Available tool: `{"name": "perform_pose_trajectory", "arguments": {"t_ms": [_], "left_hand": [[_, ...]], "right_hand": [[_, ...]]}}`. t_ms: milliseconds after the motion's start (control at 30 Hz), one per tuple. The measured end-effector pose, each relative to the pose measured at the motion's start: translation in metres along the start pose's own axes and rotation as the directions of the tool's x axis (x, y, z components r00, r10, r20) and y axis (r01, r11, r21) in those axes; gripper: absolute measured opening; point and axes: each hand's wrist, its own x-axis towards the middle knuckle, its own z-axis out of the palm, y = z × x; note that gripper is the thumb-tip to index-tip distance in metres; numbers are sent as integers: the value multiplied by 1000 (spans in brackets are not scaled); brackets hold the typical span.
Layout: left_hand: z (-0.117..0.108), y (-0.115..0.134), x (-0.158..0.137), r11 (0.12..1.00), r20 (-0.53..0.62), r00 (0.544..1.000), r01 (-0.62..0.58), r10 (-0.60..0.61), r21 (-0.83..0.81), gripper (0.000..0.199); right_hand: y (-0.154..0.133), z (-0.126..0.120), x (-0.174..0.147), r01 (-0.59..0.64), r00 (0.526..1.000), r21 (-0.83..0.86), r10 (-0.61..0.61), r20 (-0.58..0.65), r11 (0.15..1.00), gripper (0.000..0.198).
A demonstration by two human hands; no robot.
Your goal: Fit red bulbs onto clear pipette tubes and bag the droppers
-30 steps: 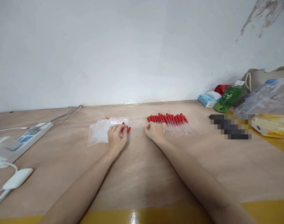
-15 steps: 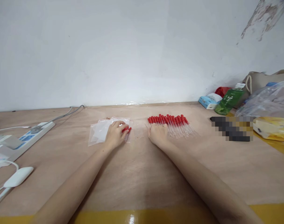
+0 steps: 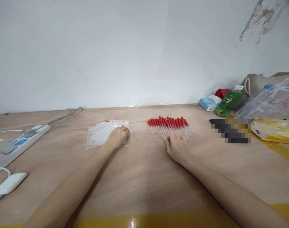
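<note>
My left hand (image 3: 118, 136) lies over the right side of a fanned stack of clear zip bags (image 3: 97, 134), its fingers closed. Bits of red rubber bulbs show at its fingers; the rest of them is hidden. Just right of it lie several thin clear tubes (image 3: 138, 133), side by side. A long row of droppers (image 3: 168, 122) with red bulbs and clear stems lies further right, bulbs toward the wall. At the near ends of the stems is my right hand (image 3: 177, 147), fingers curled in; whatever they may pinch is hidden.
On the left are a white power strip (image 3: 28, 141) with plugs and a white adapter (image 3: 10, 183). At the back right stand a blue tissue pack (image 3: 208, 104), a green bottle (image 3: 229, 101) and plastic bags (image 3: 265, 101). A blurred dark object (image 3: 230, 130) lies before them.
My right hand has moved right and nearer to me, from the left end of the dropper row to the stem ends. My left hand has closed over the red bulbs. The view has shifted slightly.
</note>
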Motion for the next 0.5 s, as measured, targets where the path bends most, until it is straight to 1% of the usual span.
{"name": "perform_pose_trajectory", "arguments": {"t_ms": [67, 167, 300, 400, 500], "left_hand": [[3, 2, -2, 1000, -25, 999, 25, -25, 8, 27], [9, 6, -5, 998, -80, 995, 67, -66, 9, 29], [11, 10, -5, 989, -193, 971, 134, -144, -68, 27], [6, 13, -5, 975, -292, 936, 158, -198, -156, 25], [-2, 21, -8, 939, -400, 875, 149, -271, -311, 23]], "right_hand": [[1, 2, -1, -27, 999, 19, 26, 21, 999, 25], [-1, 4, -1, -20, 999, 42, 19, 39, 999, 24], [-1, 5, -1, -22, 999, 75, 20, 36, 997, 24], [3, 7, -1, -42, 999, 131, 39, 24, 990, 23], [6, 7, -2, -38, 999, 199, 38, 3, 979, 20]]}}
